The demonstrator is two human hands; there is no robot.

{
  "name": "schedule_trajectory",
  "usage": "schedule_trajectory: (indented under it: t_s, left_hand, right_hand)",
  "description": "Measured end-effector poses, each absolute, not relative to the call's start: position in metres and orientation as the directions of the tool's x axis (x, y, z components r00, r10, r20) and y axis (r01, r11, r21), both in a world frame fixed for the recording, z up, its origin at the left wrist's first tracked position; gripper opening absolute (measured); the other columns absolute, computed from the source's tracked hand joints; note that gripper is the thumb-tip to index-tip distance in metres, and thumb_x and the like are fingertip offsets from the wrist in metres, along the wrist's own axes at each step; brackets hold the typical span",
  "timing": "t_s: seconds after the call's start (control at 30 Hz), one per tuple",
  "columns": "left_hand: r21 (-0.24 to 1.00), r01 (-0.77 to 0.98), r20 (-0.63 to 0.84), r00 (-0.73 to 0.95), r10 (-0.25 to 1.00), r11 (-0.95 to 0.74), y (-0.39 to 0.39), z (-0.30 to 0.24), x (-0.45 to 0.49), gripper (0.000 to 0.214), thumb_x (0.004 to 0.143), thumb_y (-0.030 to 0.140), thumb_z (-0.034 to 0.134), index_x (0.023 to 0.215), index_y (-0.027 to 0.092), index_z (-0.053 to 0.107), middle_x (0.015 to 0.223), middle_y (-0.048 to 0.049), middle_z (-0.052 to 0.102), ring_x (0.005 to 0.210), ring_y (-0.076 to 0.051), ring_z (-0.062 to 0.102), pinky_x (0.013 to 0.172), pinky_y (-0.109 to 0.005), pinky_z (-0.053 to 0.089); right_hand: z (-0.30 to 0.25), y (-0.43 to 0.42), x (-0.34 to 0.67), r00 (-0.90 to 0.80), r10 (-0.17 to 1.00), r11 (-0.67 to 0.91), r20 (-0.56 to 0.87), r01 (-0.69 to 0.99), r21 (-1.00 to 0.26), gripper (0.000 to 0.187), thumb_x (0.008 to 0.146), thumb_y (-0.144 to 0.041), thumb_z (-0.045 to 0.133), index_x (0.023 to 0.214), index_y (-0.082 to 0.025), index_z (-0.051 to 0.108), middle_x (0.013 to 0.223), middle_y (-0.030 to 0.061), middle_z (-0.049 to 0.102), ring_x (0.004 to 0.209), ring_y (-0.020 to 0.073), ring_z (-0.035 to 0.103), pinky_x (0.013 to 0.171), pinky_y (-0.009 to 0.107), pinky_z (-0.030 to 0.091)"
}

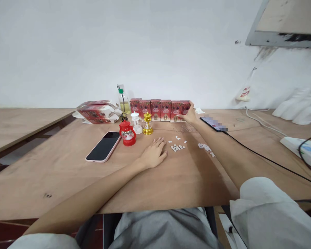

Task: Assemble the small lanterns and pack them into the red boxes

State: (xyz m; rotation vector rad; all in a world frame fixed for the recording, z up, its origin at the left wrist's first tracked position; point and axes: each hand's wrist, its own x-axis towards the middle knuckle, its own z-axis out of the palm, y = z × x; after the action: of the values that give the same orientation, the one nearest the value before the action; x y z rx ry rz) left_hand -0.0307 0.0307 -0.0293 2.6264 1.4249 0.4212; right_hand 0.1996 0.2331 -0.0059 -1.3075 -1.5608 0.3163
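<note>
On the wooden table (155, 193), the right hand (191, 115) grips a rectangular cardboard box (185, 106) while the left hand (152, 154) lies outspread.

Smooth cardboard boxes (156, 110), glossy plastic red lantern (128, 134), matt wooden tabletop (155, 190)

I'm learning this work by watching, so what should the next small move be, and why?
Probably ease the right hand away from the right end of the row of red boxes: the boxes seem to stand upright side by side without needing support. That would free the hand for the gold lantern, which stands in front of the row.
</note>
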Motion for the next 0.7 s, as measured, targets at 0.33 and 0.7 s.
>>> schedule_trajectory:
  t_s: [0.33, 0.7]
  left_hand:
    - [0.205, 0.808, 0.183, 0.523, 0.833, -0.552, 0.031, -0.029, -0.03, 0.049, 0.091, 0.033, 0.035, 0.132, 0.006, 0.042, 0.148, -0.0195, 0.033, 0.14, -0.025, 0.027, 0.117, -0.043, 0.021]
    - [0.245, 0.785, 0.263, 0.511, 0.818, -0.569, 0.03, -0.024, -0.024, 0.038, 0.092, 0.033, 0.039, 0.123, 0.012, 0.043, 0.124, -0.0167, 0.055, 0.118, -0.028, 0.05, 0.104, -0.049, 0.035]
  right_hand:
    - [0.023, 0.203, 0.129, -0.28, 0.541, 0.659, 0.793, 0.727, -0.193, 0.077, 0.078, -0.018, 0.057, 0.144, -0.019, 0.018, 0.154, 0.0181, 0.007, 0.144, 0.0352, 0.001, 0.11, 0.066, 0.01]
    - [0.036, 0.171, 0.044, -0.938, 0.109, 0.712, 0.329, 0.304, 0.632, 0.037, 0.089, -0.006, 0.035, 0.121, -0.017, 0.049, 0.111, 0.0106, 0.062, 0.111, 0.0226, 0.055, 0.105, 0.053, 0.036]
